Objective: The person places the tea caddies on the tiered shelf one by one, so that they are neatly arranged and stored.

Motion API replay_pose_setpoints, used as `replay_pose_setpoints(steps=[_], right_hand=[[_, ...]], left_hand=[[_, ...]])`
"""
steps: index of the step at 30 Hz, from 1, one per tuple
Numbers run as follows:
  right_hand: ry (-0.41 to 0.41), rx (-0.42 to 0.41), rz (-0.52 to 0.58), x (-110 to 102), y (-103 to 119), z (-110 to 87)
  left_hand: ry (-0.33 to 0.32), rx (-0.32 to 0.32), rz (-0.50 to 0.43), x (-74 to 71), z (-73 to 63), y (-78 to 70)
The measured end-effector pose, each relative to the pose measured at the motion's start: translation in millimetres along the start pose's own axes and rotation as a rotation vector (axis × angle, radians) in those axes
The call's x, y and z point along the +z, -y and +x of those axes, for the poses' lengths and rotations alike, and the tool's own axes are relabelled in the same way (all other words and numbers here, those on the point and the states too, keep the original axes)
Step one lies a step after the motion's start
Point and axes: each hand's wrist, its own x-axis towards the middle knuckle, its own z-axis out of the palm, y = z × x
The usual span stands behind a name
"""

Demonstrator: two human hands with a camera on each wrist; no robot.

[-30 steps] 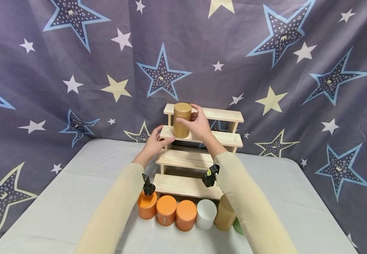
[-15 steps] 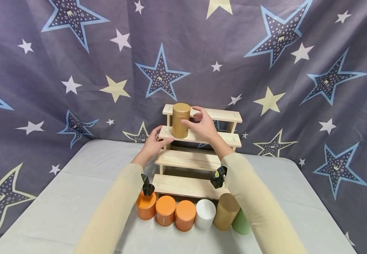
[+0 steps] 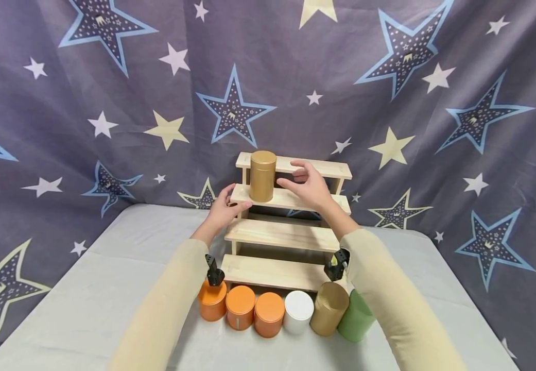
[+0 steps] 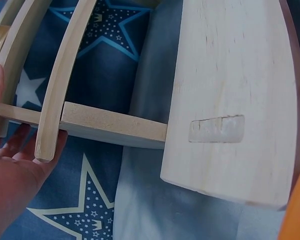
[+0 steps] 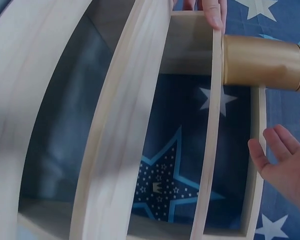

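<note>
Gold canister [image 3: 262, 180]: upright on the second plank [image 3: 288, 200] from the top of the wooden rack [image 3: 272, 270], near its left end.
Right grip [image 3: 311, 186]: wide, thumb and fingers parted, holding nothing; just right of the canister, a narrow gap showing.
Left grip [image 3: 222, 208]: holding the plank's left end, thumb at the front edge.
Plank run: from the canister, beneath the right grip, to the right end.
Desk [image 3: 110, 288]: orange tins [image 3: 270, 314], white tin [image 3: 298, 312], brown-gold tin [image 3: 329, 309] and green tin [image 3: 356, 319] line the rack's front edge.
Arms: both reach forward, right sleeve [image 3: 397, 304] passing over the green tin.
</note>
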Motion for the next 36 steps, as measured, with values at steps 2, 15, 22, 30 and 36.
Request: replay_pose_setpoints(steps=[2,15,22,30,36], right_hand=[[0.001,-0.001,-0.008,-4.2,-2.7,-2.7],[0.027,-0.002,-0.048,-27.8,-12.7,-23.0],[0.059,0.003,-0.038,-39.6,-20.6,-38.5],[0.090,-0.041,-0.064,-50.3,-31.3,-55.9],[0.100,-0.050,-0.053,-55.7,-37.1,-67.6]], left_hand=[[0.001,0.004,-0.001,-0.2,0.4,0.3],[-0.001,0.018,0.012,-1.1,0.8,2.9],[0.001,0.020,-0.002,0.0,0.5,2.8],[0.011,0.033,-0.046,0.0,-0.1,2.7],[0.039,-0.003,-0.063,-0.3,-11.6,-14.4]])
